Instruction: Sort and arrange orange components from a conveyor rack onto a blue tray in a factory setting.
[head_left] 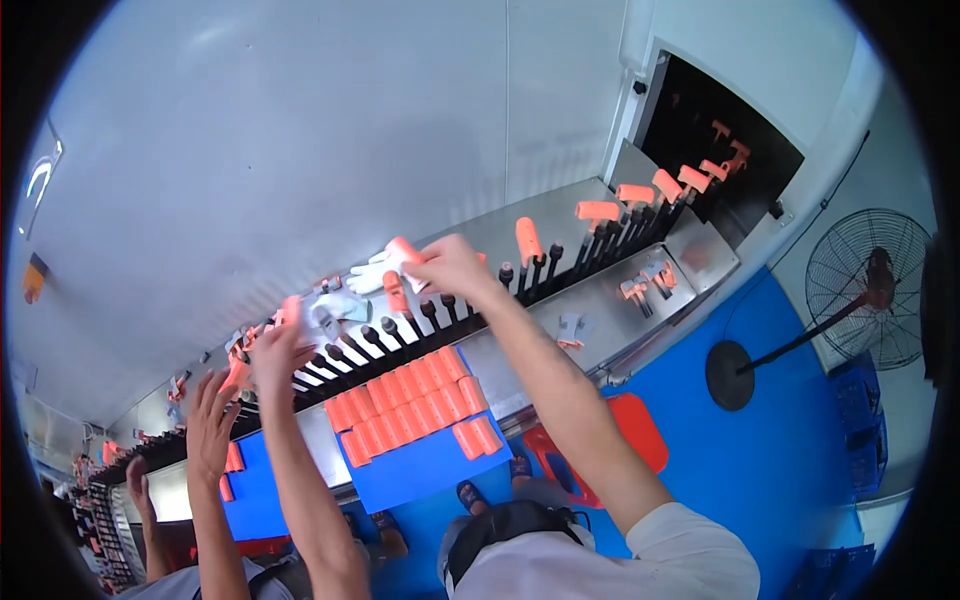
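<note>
My right hand (pixel 452 266) reaches over a row of black upright posts and is closed on an orange tube-shaped shell (pixel 403 250). An orange piece (pixel 397 292) stands on a post just below it. Further left, my left hand (pixel 277 355) is raised at the posts, smeared by motion, its fingers closed on a blurred orange shell (pixel 292 309). White gloves (pixel 372 274) and a crumpled pale cloth (pixel 340 308) lie behind the posts, between my hands. Several orange shells (pixel 415 398) lie in rows on a blue sheet (pixel 425 475) in front of me.
At left, a co-worker's hands (pixel 208 425) are raised near the line. Orange pieces on posts (pixel 598 211) lead right to a dark opening (pixel 700 135). A red stool (pixel 640 435) and a standing fan (pixel 870 285) are at right. Small orange parts (pixel 650 285) lie on the metal tray.
</note>
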